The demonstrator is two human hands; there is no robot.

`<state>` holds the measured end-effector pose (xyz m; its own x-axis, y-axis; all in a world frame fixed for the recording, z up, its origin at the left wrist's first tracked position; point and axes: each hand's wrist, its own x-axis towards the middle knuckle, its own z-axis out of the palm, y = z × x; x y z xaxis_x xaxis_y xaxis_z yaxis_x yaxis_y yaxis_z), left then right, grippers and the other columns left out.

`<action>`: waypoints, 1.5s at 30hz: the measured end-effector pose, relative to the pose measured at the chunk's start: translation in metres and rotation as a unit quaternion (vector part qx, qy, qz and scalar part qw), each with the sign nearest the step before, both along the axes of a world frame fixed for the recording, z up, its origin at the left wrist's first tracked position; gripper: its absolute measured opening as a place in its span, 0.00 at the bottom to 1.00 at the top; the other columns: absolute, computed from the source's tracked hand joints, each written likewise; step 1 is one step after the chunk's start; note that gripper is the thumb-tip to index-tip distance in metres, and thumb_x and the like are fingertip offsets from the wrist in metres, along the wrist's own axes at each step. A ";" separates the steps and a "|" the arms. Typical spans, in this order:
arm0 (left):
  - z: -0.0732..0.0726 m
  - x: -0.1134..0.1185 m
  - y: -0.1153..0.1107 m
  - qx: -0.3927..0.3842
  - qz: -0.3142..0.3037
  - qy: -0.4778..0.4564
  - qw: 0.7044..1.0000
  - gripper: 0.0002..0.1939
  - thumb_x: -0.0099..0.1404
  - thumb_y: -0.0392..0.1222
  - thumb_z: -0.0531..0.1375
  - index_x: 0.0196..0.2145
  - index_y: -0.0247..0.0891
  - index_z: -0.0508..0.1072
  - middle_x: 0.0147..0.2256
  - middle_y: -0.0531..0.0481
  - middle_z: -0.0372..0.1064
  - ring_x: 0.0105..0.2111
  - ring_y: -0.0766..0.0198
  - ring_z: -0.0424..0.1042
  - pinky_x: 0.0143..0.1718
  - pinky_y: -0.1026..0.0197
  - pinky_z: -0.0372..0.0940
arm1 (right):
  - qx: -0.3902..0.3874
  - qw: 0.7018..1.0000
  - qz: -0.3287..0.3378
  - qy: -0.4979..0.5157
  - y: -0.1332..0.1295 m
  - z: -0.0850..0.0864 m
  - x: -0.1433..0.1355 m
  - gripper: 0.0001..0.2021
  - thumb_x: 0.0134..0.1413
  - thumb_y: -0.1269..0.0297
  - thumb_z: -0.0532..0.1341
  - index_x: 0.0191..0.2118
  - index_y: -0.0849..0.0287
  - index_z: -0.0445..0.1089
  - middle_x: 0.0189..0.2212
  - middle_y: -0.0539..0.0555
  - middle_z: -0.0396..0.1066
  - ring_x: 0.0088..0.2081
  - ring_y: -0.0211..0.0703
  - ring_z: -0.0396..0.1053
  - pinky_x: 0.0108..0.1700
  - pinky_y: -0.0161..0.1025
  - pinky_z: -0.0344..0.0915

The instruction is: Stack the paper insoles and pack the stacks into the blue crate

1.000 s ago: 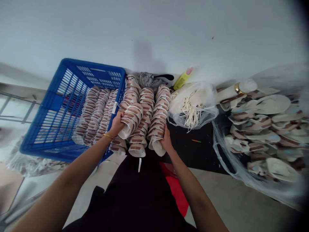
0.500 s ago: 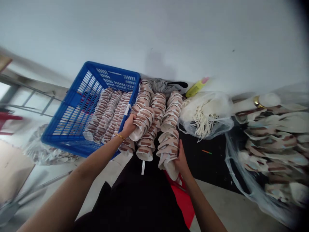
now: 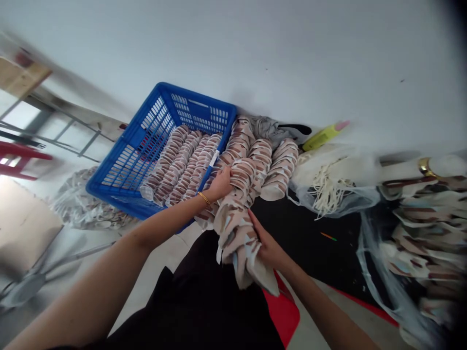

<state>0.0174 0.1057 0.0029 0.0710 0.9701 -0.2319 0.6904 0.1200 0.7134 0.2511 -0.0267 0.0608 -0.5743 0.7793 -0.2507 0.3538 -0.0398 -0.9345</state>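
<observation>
My left hand [image 3: 220, 184] is wrapped round the side of a stack of nested fabric pieces [image 3: 243, 174], beige with brown bands. My right hand [image 3: 268, 247] grips a looser stack of the same pieces [image 3: 237, 228] from its right side; its lower end droops over my lap. The two stacks meet end to end, and I cannot tell whether they are nested together. Behind them lie more stacks, one [image 3: 279, 170] at the right and one [image 3: 241, 136] along the crate. My fingertips are partly hidden.
A blue plastic crate [image 3: 113, 187] on the left holds several such stacks. On the black tabletop [image 3: 306, 233] lie a clear bag of white cords [image 3: 332, 194], a small orange-green stick [image 3: 328, 236] and, at right, a heap of loose fabric pieces [image 3: 430, 233]. A yellow bottle [image 3: 324, 137] leans by the wall.
My right hand has brought its stack leftward, from beside the right-hand row to the lower end of the left hand's stack. The view has shifted, so the crate appears farther right.
</observation>
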 end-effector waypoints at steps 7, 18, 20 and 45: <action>0.020 -0.014 0.010 -0.024 -0.109 -0.048 0.993 0.24 0.47 0.28 0.63 0.45 0.31 0.68 0.45 0.38 0.68 0.47 0.45 0.69 0.54 0.45 0.63 | 0.095 0.979 -0.132 -0.126 -0.001 -0.029 -0.032 0.45 0.52 0.60 0.63 0.73 0.56 0.42 0.59 0.65 0.64 0.59 0.63 0.65 0.59 0.59 0.64; 0.043 -0.049 -0.082 -0.050 -0.087 -0.158 0.982 0.53 0.51 0.58 0.70 0.68 0.40 0.54 0.71 0.37 0.37 0.71 0.41 0.36 0.69 0.42 0.47 | 0.104 0.928 -0.276 -0.227 0.003 -0.054 -0.083 0.47 0.50 0.60 0.63 0.72 0.62 0.39 0.61 0.73 0.54 0.61 0.73 0.58 0.58 0.66 0.60; 0.038 -0.044 -0.120 -0.052 -0.044 -0.150 0.986 0.61 0.45 0.54 0.74 0.70 0.40 0.49 0.71 0.35 0.37 0.71 0.39 0.38 0.69 0.40 0.47 | 0.115 0.928 -0.272 -0.229 0.002 -0.055 -0.088 0.48 0.49 0.61 0.63 0.72 0.63 0.37 0.62 0.74 0.53 0.62 0.73 0.56 0.60 0.66 0.58; 0.005 -0.018 -0.153 -0.042 0.137 -0.110 0.984 0.39 0.61 0.37 0.59 0.69 0.44 0.53 0.62 0.40 0.64 0.60 0.45 0.66 0.60 0.44 0.63 | 0.113 0.967 -0.115 -0.195 0.064 -0.047 -0.056 0.32 0.52 0.50 0.63 0.59 0.61 0.61 0.53 0.67 0.68 0.53 0.62 0.69 0.53 0.58 0.68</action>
